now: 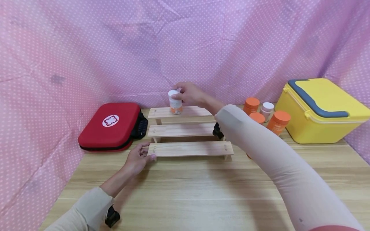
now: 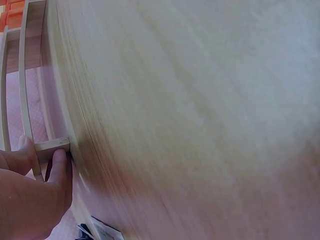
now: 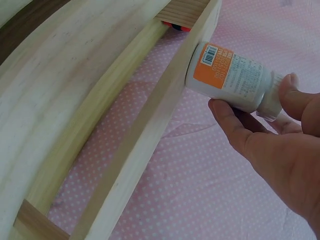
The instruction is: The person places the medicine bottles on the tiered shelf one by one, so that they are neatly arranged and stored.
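Observation:
A three-tier wooden step rack [image 1: 190,149] stands on the table. At the left end of its top tier is a white pill bottle [image 1: 175,103] with an orange label band. My right hand [image 1: 191,94] holds this bottle near its cap, thumb on one side and fingers on the other. In the right wrist view the bottle's base [image 3: 202,67] meets the top board, as far as I can see. My left hand [image 1: 137,159] grips the left end of the lowest tier; the left wrist view shows thumb and fingers about the rack's end piece [image 2: 52,145].
A red first-aid case [image 1: 111,126] lies left of the rack. On the right are several orange-capped bottles [image 1: 278,122] and a white-capped one [image 1: 266,110], partly behind my right sleeve. A yellow cooler box [image 1: 321,128] stands beyond them. Pink dotted cloth [image 1: 185,41] hangs behind.

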{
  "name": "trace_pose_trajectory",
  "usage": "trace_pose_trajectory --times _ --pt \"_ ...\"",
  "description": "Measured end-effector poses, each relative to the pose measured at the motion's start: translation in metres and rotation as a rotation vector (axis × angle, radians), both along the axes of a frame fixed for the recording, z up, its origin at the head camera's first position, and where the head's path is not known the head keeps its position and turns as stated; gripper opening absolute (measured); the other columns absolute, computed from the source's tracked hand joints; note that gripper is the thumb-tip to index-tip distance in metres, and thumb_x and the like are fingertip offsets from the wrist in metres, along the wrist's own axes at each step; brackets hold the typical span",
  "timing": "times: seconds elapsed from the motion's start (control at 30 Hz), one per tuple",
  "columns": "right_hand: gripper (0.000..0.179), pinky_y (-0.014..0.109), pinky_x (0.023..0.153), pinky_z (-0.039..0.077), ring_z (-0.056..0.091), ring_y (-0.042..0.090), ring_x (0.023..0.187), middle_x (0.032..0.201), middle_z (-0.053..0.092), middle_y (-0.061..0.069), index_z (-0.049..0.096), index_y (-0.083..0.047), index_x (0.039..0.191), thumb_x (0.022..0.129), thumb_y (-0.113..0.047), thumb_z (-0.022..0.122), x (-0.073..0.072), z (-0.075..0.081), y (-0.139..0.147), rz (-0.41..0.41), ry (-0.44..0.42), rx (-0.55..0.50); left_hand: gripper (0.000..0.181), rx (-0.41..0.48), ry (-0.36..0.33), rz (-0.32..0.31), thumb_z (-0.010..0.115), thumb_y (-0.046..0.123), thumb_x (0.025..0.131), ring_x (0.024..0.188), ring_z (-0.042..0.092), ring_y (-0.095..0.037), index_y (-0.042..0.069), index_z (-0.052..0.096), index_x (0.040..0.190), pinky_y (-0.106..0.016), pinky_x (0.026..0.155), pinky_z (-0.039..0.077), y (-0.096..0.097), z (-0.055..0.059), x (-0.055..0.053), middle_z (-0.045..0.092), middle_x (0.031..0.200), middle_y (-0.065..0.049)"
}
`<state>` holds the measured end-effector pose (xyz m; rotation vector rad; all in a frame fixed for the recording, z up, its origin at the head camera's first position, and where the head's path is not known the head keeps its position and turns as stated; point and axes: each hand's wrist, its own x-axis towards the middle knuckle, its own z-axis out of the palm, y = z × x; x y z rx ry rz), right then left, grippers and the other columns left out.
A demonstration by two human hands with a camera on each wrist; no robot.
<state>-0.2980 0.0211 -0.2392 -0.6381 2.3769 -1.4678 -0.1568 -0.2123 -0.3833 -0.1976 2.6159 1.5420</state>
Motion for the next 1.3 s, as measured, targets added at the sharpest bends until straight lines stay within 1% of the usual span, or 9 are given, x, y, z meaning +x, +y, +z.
trace_pose_trajectory --times 0.27,0.43,0.57,0.77,0.87,0.97,1.1,1.2,1.3 --pt "0.053 0.038 0.094 0.048 0.054 0.029 0.114 0.125 0.055 0.021 0.04 -0.003 0.144 0.096 -0.014 0.06 0.001 0.001 0.002 0.011 0.003 0.038 0.056 0.021 0.003 0.003 0.068 0.0 0.087 0.1 0.059 -0.023 -0.002 0.043 0.137 -0.015 0.073 0.045 0.001 -0.001 -0.001 0.062 0.115 -0.024" --pt "0.067 0.041 0.1 0.042 0.046 0.031 0.126 0.14 0.045 0.021 0.03 -0.005 0.149 0.095 -0.028 0.062 0.008 0.005 0.023 -0.001 0.082 0.123 0.057 0.013 -0.001 0.001 0.069 0.0 0.087 0.102 0.058 -0.024 -0.002 0.043 0.138 -0.017 0.076 0.046 0.001 -0.001 0.0 0.062 0.115 -0.024" --pt "0.064 0.044 0.102 0.04 0.043 0.033 0.13 0.144 0.042 0.02 0.033 -0.005 0.147 0.095 -0.03 0.061 0.021 0.013 0.054 0.009 0.16 0.146 0.059 0.013 -0.008 0.006 0.069 0.001 0.087 0.105 0.058 -0.025 -0.002 0.042 0.139 -0.018 0.079 0.046 0.0 0.0 0.0 0.062 0.117 -0.023" --pt "0.059 0.049 0.105 0.035 0.042 0.034 0.13 0.145 0.042 0.019 0.036 -0.007 0.147 0.096 -0.025 0.06 0.054 0.015 0.116 0.001 0.24 0.144 0.059 0.017 -0.001 0.004 0.069 0.0 0.086 0.103 0.058 -0.024 -0.002 0.042 0.138 -0.018 0.077 0.046 0.0 -0.001 0.0 0.062 0.116 -0.024" --pt "0.058 0.05 0.105 0.034 0.043 0.034 0.13 0.144 0.044 0.017 0.038 -0.008 0.146 0.095 -0.025 0.062 0.072 0.009 0.146 -0.064 0.269 0.168 0.059 0.012 0.001 0.005 0.069 0.0 0.086 0.103 0.059 -0.024 -0.002 0.042 0.138 -0.018 0.077 0.046 0.0 -0.001 -0.001 0.062 0.116 -0.023" --pt "0.059 0.049 0.103 0.037 0.046 0.033 0.127 0.142 0.047 0.015 0.041 -0.01 0.145 0.093 -0.025 0.065 0.089 0.001 0.173 -0.164 0.301 0.18 0.059 0.009 0.002 0.003 0.069 0.0 0.086 0.104 0.059 -0.025 -0.002 0.042 0.139 -0.02 0.079 0.048 0.0 -0.001 -0.002 0.062 0.117 -0.023" --pt "0.06 0.036 0.098 0.041 0.049 0.033 0.123 0.139 0.05 0.014 0.042 -0.013 0.145 0.091 -0.024 0.067 0.106 -0.014 0.205 -0.273 0.323 0.199 0.06 0.01 0.003 0.002 0.069 0.0 0.086 0.105 0.059 -0.026 -0.002 0.041 0.139 -0.02 0.079 0.048 0.001 -0.001 -0.002 0.061 0.118 -0.024" --pt "0.062 0.021 0.091 0.039 0.05 0.033 0.12 0.137 0.051 0.016 0.041 -0.011 0.145 0.09 -0.023 0.069 0.115 -0.029 0.224 -0.308 0.336 0.227 0.059 0.007 0.002 0.003 0.07 0.0 0.086 0.103 0.059 -0.025 -0.002 0.042 0.138 -0.018 0.076 0.047 0.001 0.0 -0.002 0.062 0.117 -0.024" --pt "0.066 0.013 0.086 0.038 0.05 0.034 0.118 0.135 0.052 0.019 0.041 -0.009 0.145 0.088 -0.021 0.071 0.123 -0.043 0.237 -0.324 0.349 0.244 0.058 0.007 0.003 0.002 0.07 0.0 0.086 0.101 0.059 -0.024 -0.002 0.043 0.138 -0.017 0.074 0.046 0.001 0.0 -0.001 0.062 0.116 -0.024"
